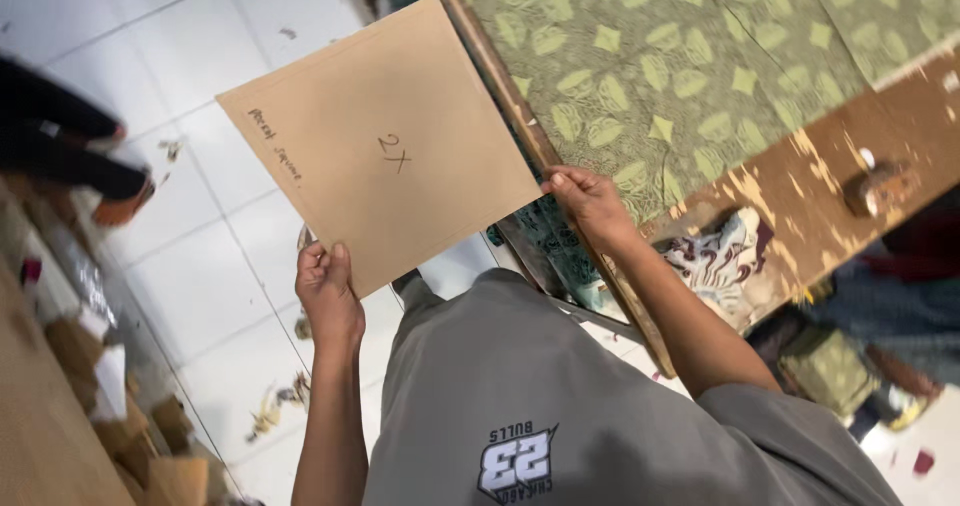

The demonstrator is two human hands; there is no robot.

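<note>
Head view: a stiff brown card sheet [380,146], square and flat, is held up in the air in front of the person's grey shirt [560,406], beyond the long wooden edge of the table [830,206] and over the white tiled floor [200,266]. Nothing carries it but the two hands. The left hand [328,296] pinches the sheet at its lower edge, fingers curled shut on the rim with the thumb hidden behind. The right hand [590,201] is closed on the sheet's corner nearest the table edge, fingertips wrapped over the front face. With opposite parts gripped, the sheet stays flat and turned toward the eyes, so its face, which bears a few handwritten marks, can be looked over; both grips sit at the margins and leave that face uncovered.

On the table, green patterned fabric [680,56] lies spread flat from the table's long edge inward, leaving the far right part of the worn brown top bare. A small dark object [878,188] rests on that bare part, too blurred to name; it may be a tool. More printed cloth [725,261] hangs or lies below the table edge, beside the right forearm. Scraps [275,406] litter the floor.
</note>
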